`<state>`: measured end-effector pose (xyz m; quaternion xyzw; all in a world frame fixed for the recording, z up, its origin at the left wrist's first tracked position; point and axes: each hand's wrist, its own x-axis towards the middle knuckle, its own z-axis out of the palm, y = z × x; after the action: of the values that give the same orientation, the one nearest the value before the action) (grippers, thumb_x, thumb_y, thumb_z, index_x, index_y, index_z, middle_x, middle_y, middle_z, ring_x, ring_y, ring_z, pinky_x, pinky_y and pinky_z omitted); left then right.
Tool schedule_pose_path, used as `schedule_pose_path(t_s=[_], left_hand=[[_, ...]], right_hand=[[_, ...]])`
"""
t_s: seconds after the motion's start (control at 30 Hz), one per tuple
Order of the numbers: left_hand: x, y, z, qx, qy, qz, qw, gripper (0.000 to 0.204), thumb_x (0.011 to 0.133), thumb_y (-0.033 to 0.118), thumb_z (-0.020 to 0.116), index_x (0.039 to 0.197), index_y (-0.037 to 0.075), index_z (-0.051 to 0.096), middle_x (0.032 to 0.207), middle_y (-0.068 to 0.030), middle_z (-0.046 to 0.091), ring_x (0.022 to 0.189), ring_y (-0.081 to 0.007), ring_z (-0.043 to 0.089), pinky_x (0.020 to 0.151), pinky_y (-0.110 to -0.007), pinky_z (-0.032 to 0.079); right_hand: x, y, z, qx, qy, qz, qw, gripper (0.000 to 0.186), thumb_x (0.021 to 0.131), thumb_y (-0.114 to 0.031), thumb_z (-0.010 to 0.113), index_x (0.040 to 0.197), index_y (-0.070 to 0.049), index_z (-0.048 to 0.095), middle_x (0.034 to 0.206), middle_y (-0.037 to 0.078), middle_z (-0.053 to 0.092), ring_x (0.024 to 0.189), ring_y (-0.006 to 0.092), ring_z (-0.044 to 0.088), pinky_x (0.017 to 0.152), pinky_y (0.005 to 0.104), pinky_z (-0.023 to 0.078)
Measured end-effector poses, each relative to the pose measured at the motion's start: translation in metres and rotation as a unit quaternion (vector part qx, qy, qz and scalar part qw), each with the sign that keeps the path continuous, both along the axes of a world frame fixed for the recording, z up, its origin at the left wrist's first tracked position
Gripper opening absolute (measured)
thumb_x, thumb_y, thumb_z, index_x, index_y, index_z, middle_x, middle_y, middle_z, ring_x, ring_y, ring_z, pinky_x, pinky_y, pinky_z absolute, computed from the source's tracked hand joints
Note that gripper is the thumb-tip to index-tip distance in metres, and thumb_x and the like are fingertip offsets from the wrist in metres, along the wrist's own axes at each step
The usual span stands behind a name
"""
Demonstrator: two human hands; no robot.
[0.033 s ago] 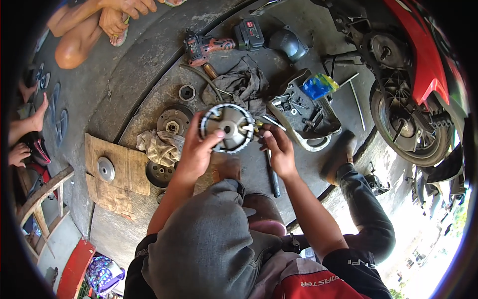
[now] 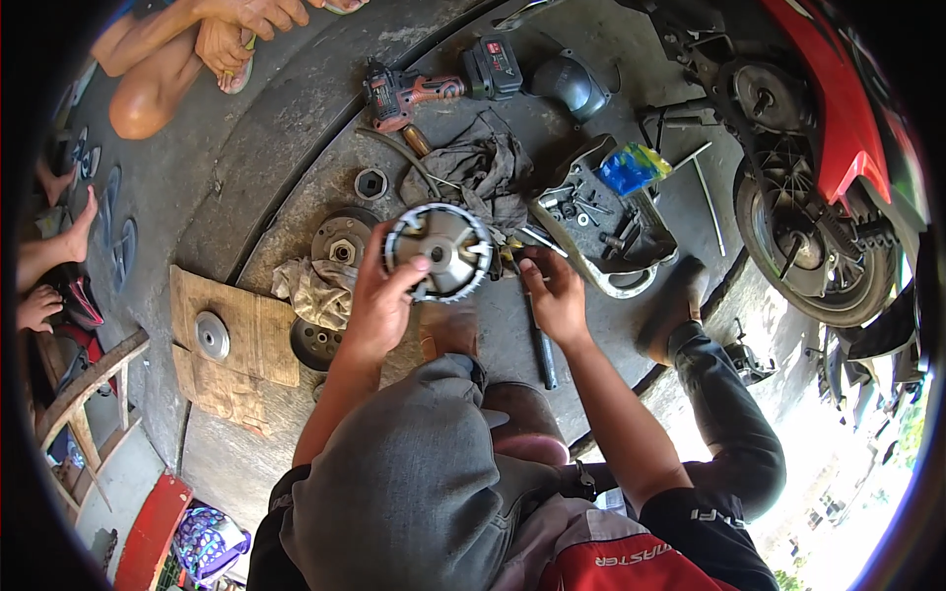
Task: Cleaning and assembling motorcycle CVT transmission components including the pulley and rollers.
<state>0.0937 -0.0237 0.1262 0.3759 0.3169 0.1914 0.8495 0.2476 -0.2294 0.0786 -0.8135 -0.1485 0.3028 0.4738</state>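
My left hand is closed on a round metal scooter pulley part with a toothed rim and a hole in its hub. The thumb lies across its face and the fingers are behind it. To the right, just apart from the rim, the fingers of my right hand are drawn together. A small yellowish piece shows at their tips, but its kind is unclear. Below them lies a dark-handled bar on the floor. Beyond the pulley part is a crumpled dark rag.
A metal cover holding bolts and small parts lies right, near a motorcycle. An impact wrench lies beyond. On the left are a clutch drum, a pale rag and cardboard bearing a metal disc. Other people sit nearby.
The pulley part has shifted slightly left in my left hand, and the gap between it and the fingers of my right hand has widened a little.
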Motion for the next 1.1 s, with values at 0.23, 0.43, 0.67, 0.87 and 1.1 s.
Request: schedule_pose_path(t_s=[0.23, 0.43, 0.67, 0.87, 1.1], left_hand=[[-0.031, 0.025, 0.02, 0.025, 0.06, 0.133, 0.989, 0.056, 0.092, 0.007, 0.068, 0.144, 0.001, 0.048, 0.127, -0.0117, 0.065, 0.114, -0.0206, 0.065, 0.1, -0.034, 0.051], [-0.032, 0.036, 0.017, 0.019, 0.037, 0.151, 0.988, 0.05, 0.091, 0.009, 0.07, 0.137, 0.0, 0.052, 0.121, -0.01, 0.066, 0.11, -0.0185, 0.064, 0.097, -0.032, 0.051], [-0.023, 0.036, 0.013, 0.026, 0.014, 0.114, 0.993, 0.052, 0.092, 0.012, 0.071, 0.138, 0.0, 0.052, 0.122, -0.0111, 0.066, 0.11, -0.0173, 0.064, 0.096, -0.031, 0.051], [-0.013, 0.029, 0.013, 0.1, 0.035, 0.09, 0.99, 0.05, 0.094, 0.016, 0.071, 0.137, 0.0, 0.052, 0.122, -0.0108, 0.066, 0.111, -0.0162, 0.063, 0.098, -0.031, 0.048], [-0.014, 0.023, 0.016, 0.092, 0.031, 0.078, 0.992, 0.048, 0.095, 0.011, 0.069, 0.138, 0.0, 0.051, 0.122, -0.0109, 0.066, 0.113, -0.0165, 0.062, 0.099, -0.031, 0.048]], right_hand=[[0.033, 0.066, -0.019, -0.124, -0.28, 0.173, 0.936, 0.016, 0.093, -0.017, 0.068, 0.103, -0.004, 0.067, 0.098, 0.019, 0.072, 0.086, 0.0407, 0.072, 0.076, 0.0502, 0.059], [0.033, 0.095, -0.031, -0.31, -0.277, 0.336, 0.845, 0.039, 0.099, -0.042, 0.064, 0.113, -0.007, 0.061, 0.104, 0.02, 0.072, 0.09, 0.0416, 0.073, 0.076, 0.053, 0.059], [0.037, 0.07, -0.041, -0.042, -0.261, 0.338, 0.904, 0.023, 0.095, -0.014, 0.058, 0.117, -0.006, 0.06, 0.105, 0.024, 0.072, 0.09, 0.0454, 0.072, 0.08, 0.057, 0.057], [0.061, 0.036, -0.034, -0.423, -0.233, 0.317, 0.816, 0.023, 0.098, -0.011, 0.054, 0.118, -0.003, 0.062, 0.105, 0.024, 0.074, 0.096, 0.0433, 0.075, 0.084, 0.0522, 0.062], [0.059, 0.041, -0.049, -0.47, -0.265, 0.394, 0.744, 0.025, 0.101, -0.014, 0.052, 0.121, -0.004, 0.062, 0.106, 0.019, 0.075, 0.097, 0.0406, 0.076, 0.08, 0.0506, 0.064]])
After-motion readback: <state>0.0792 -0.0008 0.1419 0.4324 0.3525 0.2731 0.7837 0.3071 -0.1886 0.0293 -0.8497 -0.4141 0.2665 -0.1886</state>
